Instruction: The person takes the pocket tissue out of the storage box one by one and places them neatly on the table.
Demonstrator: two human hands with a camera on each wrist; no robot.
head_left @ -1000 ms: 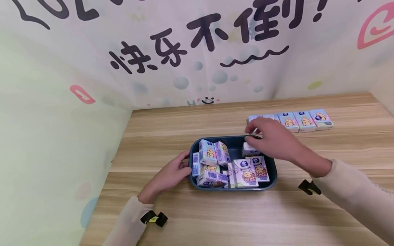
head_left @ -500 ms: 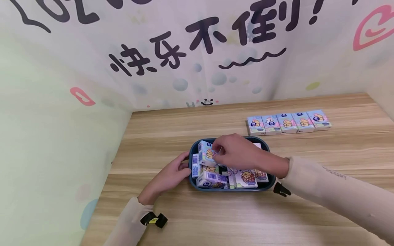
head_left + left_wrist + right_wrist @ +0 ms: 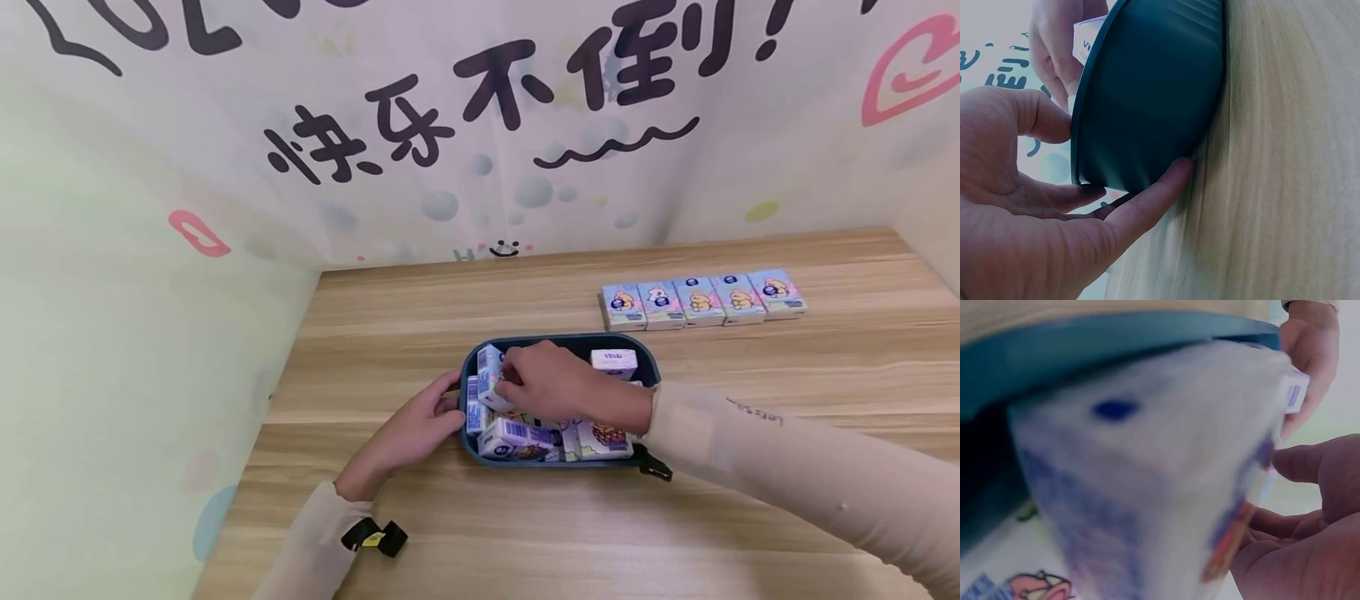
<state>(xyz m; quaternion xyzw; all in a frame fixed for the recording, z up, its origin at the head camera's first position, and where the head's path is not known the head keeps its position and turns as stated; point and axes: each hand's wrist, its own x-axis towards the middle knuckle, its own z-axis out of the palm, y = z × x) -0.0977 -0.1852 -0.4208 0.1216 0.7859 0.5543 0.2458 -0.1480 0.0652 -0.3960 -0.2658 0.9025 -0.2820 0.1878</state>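
Note:
A dark blue-green tray holds several small printed boxes, some stacked at its left end. My left hand rests against the outside of the tray's left end; in the left wrist view, the fingers of the left hand lie along the tray's outer wall. Over the tray, my right hand pinches a light-blue box on the left pile, its fingers covering part of that box. A large blurred box fills the right wrist view, beside the right hand.
Behind the tray to the right, several light-blue boxes lie side by side in a row on the wooden table. A printed sheet hangs at the table's back edge. A white box sits in the tray's back right.
My right hand has moved left from the tray's right end to the left pile, and the light-blue box there has tilted under its fingers. The left hand has stayed in place.

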